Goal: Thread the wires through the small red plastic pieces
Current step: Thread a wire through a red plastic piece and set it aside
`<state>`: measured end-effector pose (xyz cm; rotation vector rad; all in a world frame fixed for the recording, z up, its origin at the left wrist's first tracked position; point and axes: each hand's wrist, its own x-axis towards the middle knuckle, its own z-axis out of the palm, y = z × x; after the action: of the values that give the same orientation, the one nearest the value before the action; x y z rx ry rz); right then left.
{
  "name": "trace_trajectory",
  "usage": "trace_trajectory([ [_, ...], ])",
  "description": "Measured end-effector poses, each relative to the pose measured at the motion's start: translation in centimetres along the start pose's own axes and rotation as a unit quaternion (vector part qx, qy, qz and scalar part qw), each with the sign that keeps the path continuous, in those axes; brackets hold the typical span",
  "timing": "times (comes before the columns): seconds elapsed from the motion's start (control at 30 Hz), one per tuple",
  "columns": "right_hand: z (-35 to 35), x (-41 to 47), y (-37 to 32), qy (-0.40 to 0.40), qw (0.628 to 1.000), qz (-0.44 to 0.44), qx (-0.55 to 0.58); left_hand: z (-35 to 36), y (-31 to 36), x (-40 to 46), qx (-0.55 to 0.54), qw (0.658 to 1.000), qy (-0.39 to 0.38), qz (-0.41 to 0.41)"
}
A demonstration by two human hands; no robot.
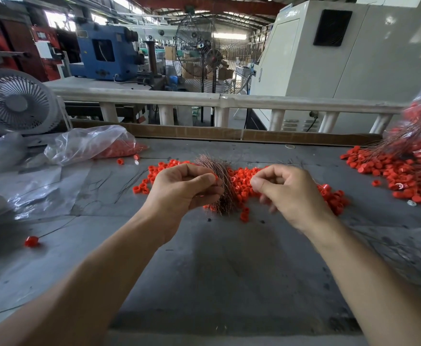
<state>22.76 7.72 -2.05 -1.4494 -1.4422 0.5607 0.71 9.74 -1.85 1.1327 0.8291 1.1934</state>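
A bundle of thin coppery wires point(220, 181) stands fanned out above the grey table, its strands spreading at top and bottom. Small red plastic pieces point(244, 182), short ring-shaped caps, lie scattered in a loose heap around and behind it. A second heap of red pieces with wires through them point(401, 168) lies at the far right.

Head view, forward-down, near table point(229, 258)
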Motion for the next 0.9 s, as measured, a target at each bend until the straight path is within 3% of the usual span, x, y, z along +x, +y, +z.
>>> trace_trajectory([
  [0.13,0.8,-0.7,-1.4,-0.041,0.984,-0.019,0.170,0.2,0.0,0.0,-0.006,1.000,-0.003,0.005],
  [0.23,1.4,-1.0,-1.8,-0.064,0.973,-0.011,0.220,0.2,-0.1,0.0,-0.009,1.000,-0.006,0.007],
  [0.57,2.3,-1.4,-1.6,-0.078,0.981,-0.020,0.176,0.1,-0.2,0.1,-0.039,0.998,-0.040,0.016],
  [0.9,2.2,-1.3,-2.0,-0.029,0.985,-0.070,0.157,0.6,-0.1,-0.2,-0.002,0.998,-0.046,0.043],
])
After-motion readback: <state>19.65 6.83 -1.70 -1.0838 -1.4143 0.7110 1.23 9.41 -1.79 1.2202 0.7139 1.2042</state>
